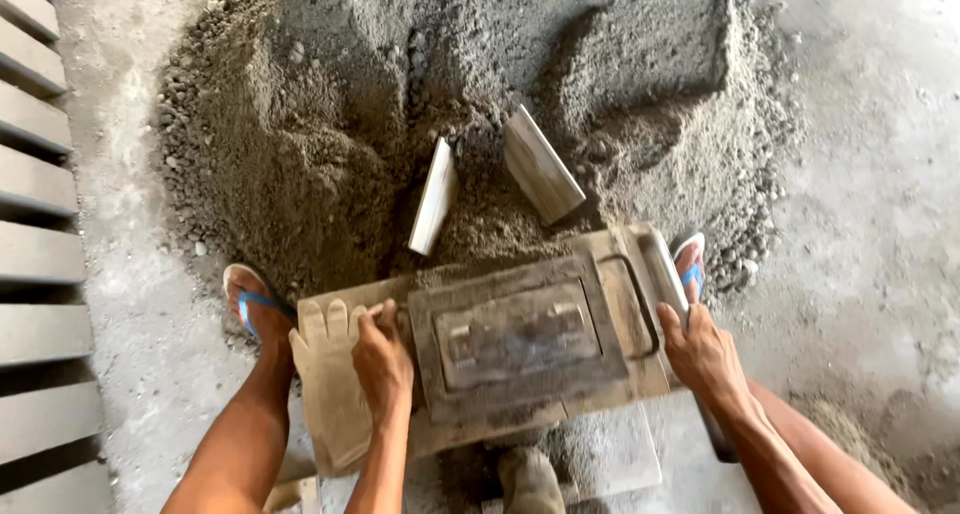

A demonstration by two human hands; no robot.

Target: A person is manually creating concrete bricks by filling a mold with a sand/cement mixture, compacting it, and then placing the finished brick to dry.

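The near side of the sand heap [330,154] is closed off by the block mould [530,339], which is gripped at its left end by the left hand [383,359] and at its right end by the right hand [703,352]. A worn glove [330,394] is draped over the mould's left end. Behind the mould, two flat boards [435,196] [541,164] are stuck upright in the heap, with a narrow gap of sand left between them. The left edge of the floor is blocked by rows of grey blocks [35,254]. Bare concrete floor [880,174] is left open at the right edge.
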